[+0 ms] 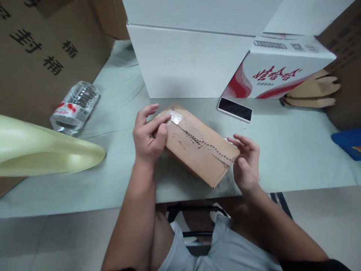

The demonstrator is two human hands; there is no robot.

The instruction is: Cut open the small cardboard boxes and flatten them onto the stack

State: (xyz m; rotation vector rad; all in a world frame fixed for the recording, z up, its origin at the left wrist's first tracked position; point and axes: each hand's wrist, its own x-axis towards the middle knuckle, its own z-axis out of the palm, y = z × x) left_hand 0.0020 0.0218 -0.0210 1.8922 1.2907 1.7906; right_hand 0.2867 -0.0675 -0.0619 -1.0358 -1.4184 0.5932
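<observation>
A small brown cardboard box lies at a slant above the green-covered table in front of me. A torn, ragged strip runs along its upper face, and a patch of clear tape shines at its far left end. My left hand is closed on that end, index finger on the tape and thumb on the side. At the near right end, my right hand has its fingers curled around the corner, partly hidden behind it.
White cartons and a red-and-white box stand at the back. A phone lies before them. To the left are a plastic bottle, a large carton and a pale yellow curved object. A blue item sits far right.
</observation>
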